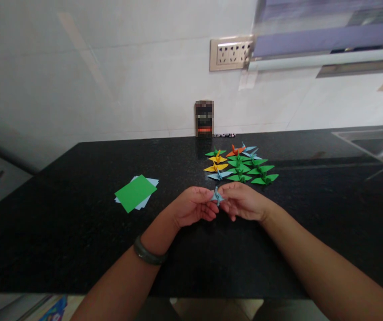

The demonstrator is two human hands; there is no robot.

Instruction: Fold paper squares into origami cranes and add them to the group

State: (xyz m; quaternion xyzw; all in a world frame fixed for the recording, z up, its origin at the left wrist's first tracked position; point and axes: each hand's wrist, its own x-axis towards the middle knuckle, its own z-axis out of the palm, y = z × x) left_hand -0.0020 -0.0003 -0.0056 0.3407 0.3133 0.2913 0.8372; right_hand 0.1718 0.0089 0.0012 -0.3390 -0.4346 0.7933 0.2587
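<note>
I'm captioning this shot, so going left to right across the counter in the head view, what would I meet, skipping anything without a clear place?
Green paper sheet, left hand, light-blue paper crane, right hand, sink.

Held crane — wingtips hidden; sink — cut off at right.

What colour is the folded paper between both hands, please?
The folded paper is pale blue, seen in the head view.
</note>
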